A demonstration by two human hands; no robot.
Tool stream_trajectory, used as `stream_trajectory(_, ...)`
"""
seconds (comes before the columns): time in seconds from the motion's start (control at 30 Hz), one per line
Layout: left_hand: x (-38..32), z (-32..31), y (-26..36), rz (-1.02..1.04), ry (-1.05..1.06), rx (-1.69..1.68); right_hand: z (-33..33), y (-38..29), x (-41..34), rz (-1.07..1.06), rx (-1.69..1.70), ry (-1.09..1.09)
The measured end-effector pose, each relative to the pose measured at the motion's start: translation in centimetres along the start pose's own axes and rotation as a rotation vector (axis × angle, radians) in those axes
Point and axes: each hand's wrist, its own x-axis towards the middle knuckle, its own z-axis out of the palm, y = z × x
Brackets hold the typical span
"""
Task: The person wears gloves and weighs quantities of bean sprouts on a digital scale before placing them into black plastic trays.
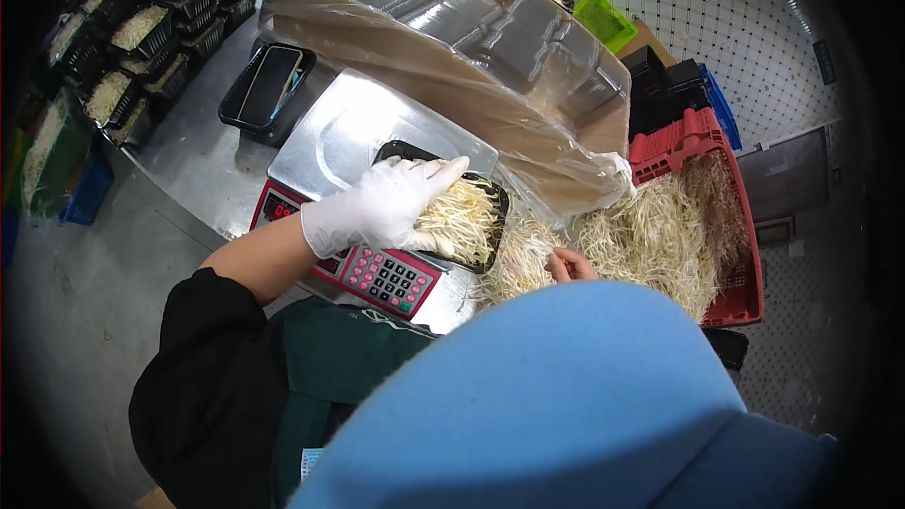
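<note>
My left hand (385,208), in a white glove, reaches over a black plastic tray (503,208) on the metal platform of a digital scale (385,113). Its fingers and thumb span a clump of bean sprouts (463,215) lying in that tray. The tray overhangs the platform at the right. Beside it, my bare right hand (571,265) touches the loose sprout pile (523,254); the blue cap brim hides part of this hand, and its grip is unclear. The scale's red keypad panel (389,279) faces me, and its display is partly covered by my left arm.
A plastic-lined cardboard box (438,78) of clear plastic containers stands behind the scale. Stacked, sprout-filled trays (141,32) are at the far left. A black tray holding a phone (269,88) sits left of the scale. At right, a tipped red crate (749,247) holds more sprouts.
</note>
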Motion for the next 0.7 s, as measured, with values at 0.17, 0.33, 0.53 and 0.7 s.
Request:
stream_trajectory(0.17,0.7,-3.4,0.8,0.002,-0.200,0.193,-2.0,2.2,-0.9,-0.227,-1.168,-0.220)
stream_trajectory(0.33,-5.0,-6.4,-2.7,-0.104,0.145,-0.315,-2.3,1.9,-2.3,-0.242,-0.516,0.097)
stream_trajectory(0.53,-5.7,-4.5,-4.4,-0.180,0.339,-0.496,4.9,-0.6,-1.2,-0.269,-0.143,-0.076)
stream_trajectory(0.7,-0.3,1.5,0.3,0.039,0.159,0.105,13.5,-5.6,1.8,-0.383,-0.610,-0.516)
